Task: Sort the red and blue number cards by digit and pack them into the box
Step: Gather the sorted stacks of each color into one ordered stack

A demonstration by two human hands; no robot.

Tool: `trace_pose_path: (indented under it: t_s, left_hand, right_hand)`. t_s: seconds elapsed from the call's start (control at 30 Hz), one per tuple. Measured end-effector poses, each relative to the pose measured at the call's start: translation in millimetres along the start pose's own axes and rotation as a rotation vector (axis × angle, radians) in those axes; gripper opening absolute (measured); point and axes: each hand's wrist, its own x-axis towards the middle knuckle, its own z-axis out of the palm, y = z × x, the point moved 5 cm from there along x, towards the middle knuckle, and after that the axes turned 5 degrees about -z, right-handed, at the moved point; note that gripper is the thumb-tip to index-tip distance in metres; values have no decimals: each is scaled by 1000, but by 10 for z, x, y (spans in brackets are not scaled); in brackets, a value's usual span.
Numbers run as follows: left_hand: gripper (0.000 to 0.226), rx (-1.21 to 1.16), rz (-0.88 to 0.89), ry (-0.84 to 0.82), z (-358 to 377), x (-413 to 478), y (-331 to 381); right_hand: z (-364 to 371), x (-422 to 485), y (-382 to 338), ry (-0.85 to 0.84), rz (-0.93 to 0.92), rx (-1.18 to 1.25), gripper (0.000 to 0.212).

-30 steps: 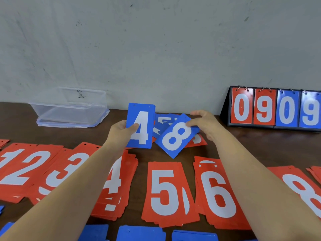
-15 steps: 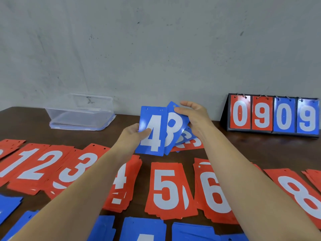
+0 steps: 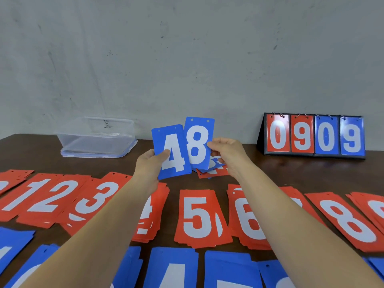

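My left hand (image 3: 150, 161) pinches a blue 4 card (image 3: 173, 151) upright above the table. Beside it, my right hand (image 3: 227, 153) pinches a blue 8 card (image 3: 197, 142) by its right edge; that card stands upright and tucks behind the 4. Under both hands lies a small mixed heap of unsorted cards (image 3: 212, 170). Red stacks run across the table: 1 and 2 (image 3: 41, 198), 3 (image 3: 97, 196), 4 (image 3: 149, 217), 5 (image 3: 197, 217), 6 (image 3: 247, 221), 8 (image 3: 349, 221). Blue stacks (image 3: 172, 269) lie along the near edge. The clear plastic box (image 3: 97, 138) sits at the back left.
A black flip scoreboard (image 3: 313, 136) showing 0 9 0 9 stands at the back right against the grey wall. Bare brown table (image 3: 270, 169) shows between the scoreboard and the red row, and around the box.
The right hand has lifted the blue 8 off the heap and turned it upright next to the 4. Both cards have risen, and the view has tilted up.
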Motion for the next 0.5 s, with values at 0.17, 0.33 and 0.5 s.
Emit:
trace_pose_path:
  t_s: [0.17, 0.33, 0.5]
  left_hand:
    - [15, -37, -30, 15, -157, -157, 83]
    - [25, -77, -86, -24, -268, -410, 116]
    - [29, -56, -170, -113, -357, -857, -41]
  right_hand:
    - [-109, -267, -128, 60, -23, -9, 12]
    - [-270, -672, -230, 125, -24, -4, 17]
    - [-475, -1256, -271, 217, -21, 53, 18]
